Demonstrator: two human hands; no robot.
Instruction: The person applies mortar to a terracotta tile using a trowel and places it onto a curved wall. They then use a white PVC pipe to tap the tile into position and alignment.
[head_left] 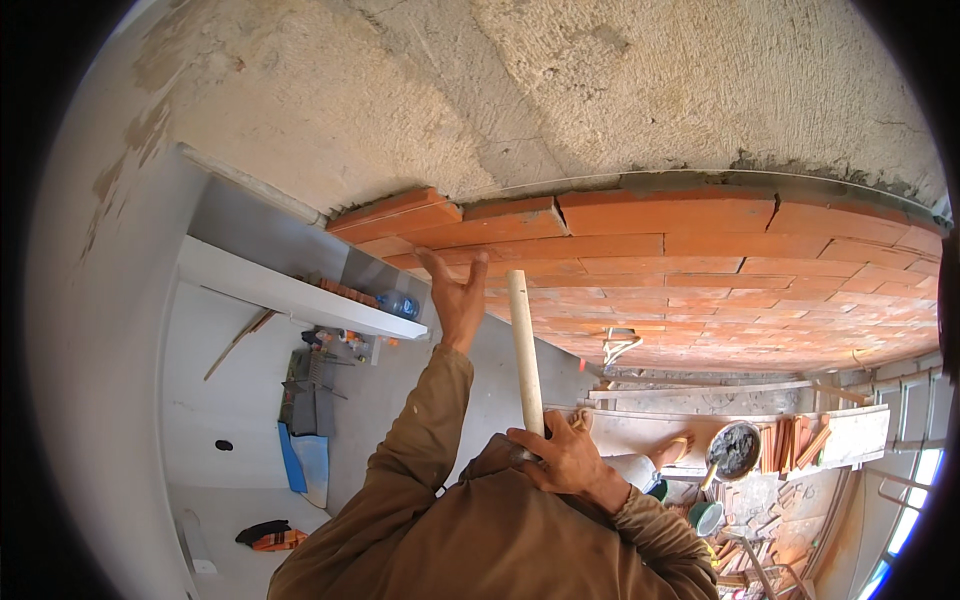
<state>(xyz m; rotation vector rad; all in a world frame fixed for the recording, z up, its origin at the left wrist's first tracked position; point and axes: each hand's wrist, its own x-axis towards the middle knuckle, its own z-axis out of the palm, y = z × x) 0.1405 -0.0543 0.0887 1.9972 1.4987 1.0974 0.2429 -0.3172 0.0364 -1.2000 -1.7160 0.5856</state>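
My left hand (460,305) reaches up to the left end of the orange brick wall (720,215), at the lower edge of the upper courses. Its thumb and fingers are apart, and nothing is held in it. Close above it, an end brick (395,214) sits slightly askew at the top course. In front of my chest my right hand (570,458) is closed round the lower end of a pale wooden-handled tool (525,350). The handle points up toward the wall. A dark part shows at my fingers, but the grip hides most of it.
A taut string (590,178) runs along the wall's top, below rough plaster (640,80). At right, a plank platform (640,430) bears a mortar bucket (735,450) and stacked brick pieces (795,442). Far below at left are a white ledge (290,285) and a water jug (398,304).
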